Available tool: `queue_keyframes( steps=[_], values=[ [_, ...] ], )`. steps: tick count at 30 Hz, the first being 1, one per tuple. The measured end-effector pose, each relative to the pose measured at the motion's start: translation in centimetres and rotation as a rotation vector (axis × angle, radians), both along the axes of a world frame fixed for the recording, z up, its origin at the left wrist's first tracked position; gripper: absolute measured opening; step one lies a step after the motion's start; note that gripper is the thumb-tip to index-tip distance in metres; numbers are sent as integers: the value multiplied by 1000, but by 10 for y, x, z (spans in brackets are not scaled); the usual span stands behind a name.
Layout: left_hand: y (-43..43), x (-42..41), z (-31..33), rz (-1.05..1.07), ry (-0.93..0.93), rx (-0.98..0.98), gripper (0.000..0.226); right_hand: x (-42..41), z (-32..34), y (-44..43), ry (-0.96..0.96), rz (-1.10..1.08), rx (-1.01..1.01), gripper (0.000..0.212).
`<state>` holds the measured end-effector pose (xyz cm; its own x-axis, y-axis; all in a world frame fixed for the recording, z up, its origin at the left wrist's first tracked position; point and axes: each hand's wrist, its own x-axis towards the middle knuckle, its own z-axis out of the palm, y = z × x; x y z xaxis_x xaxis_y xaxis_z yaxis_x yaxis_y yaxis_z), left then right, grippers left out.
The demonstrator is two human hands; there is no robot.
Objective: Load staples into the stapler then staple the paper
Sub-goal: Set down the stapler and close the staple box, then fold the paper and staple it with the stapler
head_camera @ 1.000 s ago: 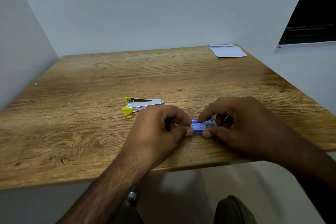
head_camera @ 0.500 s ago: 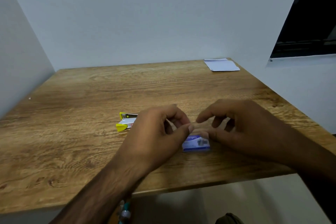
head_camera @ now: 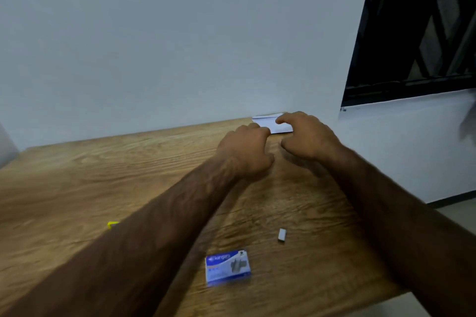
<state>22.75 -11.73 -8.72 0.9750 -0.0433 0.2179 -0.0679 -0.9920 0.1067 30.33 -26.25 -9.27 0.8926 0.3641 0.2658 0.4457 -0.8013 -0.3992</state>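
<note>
Now both arms stretch across the wooden bench (head_camera: 77, 188) toward its far corner, where a moment ago they worked near the front edge. The left hand (head_camera: 244, 152) and right hand (head_camera: 306, 136), fingers loosely curled and grasping nothing, reach the white paper (head_camera: 268, 122) by the wall. Left behind lie the blue staple box (head_camera: 228, 266), a loose staple strip (head_camera: 282, 235), and the stapler (head_camera: 112, 224), only its yellow tip showing. Loading looks unfinished.

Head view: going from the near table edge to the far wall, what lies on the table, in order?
Blue staple box → loose strip of staples → left hand and right hand, side by side → white paper by the wall.
</note>
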Motion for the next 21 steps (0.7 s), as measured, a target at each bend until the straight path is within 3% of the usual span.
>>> queue_keyframes(
  steps=[3, 11, 15, 21],
  values=[
    [-4, 27, -6, 18, 25, 28, 57, 18, -13, 4, 7, -53, -11, 64],
    [-4, 79, -18, 35, 57, 29, 36, 54, -36, 9, 31, -15, -66, 53],
    [-5, 89, -30, 13, 69, 31, 28, 63, -42, 10, 10, 5, -72, 41],
    [-1, 86, -32, -4, 26, 27, 24, 62, -41, 13, 31, 23, -127, 45]
  ],
)
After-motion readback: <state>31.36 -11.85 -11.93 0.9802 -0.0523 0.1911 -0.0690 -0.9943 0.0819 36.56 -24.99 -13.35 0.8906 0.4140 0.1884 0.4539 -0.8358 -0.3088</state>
